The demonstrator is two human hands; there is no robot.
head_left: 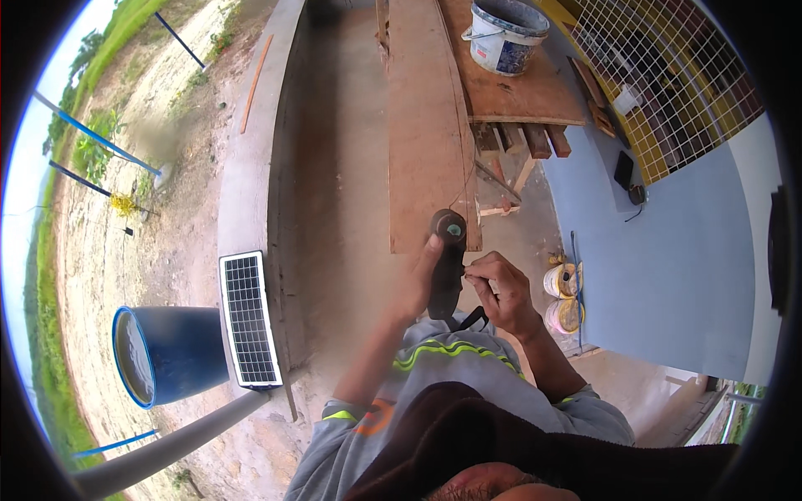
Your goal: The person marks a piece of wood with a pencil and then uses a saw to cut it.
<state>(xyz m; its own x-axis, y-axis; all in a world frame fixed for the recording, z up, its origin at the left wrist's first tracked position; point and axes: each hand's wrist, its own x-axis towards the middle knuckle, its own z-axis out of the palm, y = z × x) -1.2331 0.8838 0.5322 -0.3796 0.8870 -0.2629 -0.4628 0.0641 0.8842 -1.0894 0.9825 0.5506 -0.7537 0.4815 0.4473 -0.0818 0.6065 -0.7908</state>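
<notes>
My left hand (418, 280) is wrapped round a black cylindrical device (447, 271) that looks like a portable speaker, held upright in front of my chest. A round, greenish disc shows on its top end, and my thumb lies along its side near that end. A black strap (474, 318) loops out at its lower end. Close against the device's right side, my right hand (505, 292) has its fingertips pinched together. Whatever those fingertips hold, if anything, is too small to make out.
Ahead stands a plywood-topped bench (426, 125) with a paint-stained white bucket (505, 37). At left, a small solar panel (251, 320) rests on a low concrete wall (246, 167), beside a blue barrel (180, 355). Two tubs (564, 301) sit at right, below a grey surface (660, 259) with a black phone (623, 169).
</notes>
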